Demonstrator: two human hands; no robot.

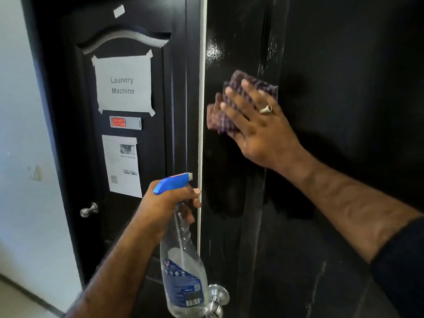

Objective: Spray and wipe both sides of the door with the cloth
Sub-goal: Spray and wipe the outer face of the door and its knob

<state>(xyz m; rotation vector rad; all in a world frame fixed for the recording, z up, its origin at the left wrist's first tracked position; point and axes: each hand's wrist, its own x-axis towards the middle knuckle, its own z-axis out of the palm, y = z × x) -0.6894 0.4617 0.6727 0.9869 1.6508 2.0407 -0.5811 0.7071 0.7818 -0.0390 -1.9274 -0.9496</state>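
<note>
A black door (pixel 321 65) fills the right half of the view, open, with its pale edge (pixel 202 111) running down the middle and wet glints near the top. My right hand (pixel 257 125) presses a purple checked cloth (pixel 220 120) flat against the door face, fingers spread, a ring on one finger. Lower down, my left hand (pixel 169 203) grips the neck of a clear spray bottle (pixel 183 271) with a blue trigger head (pixel 172 182); its nozzle points right, toward the door edge.
A second black door (pixel 137 31) behind on the left bears a "Laundry Machine" paper sign (pixel 124 84), a "Do not disturb" slider (pixel 125 122), a printed sheet (pixel 122 166) and a silver knob (pixel 88 211). Another silver knob (pixel 216 297) sits on the open door, bottom centre. White wall (pixel 20 134) at left.
</note>
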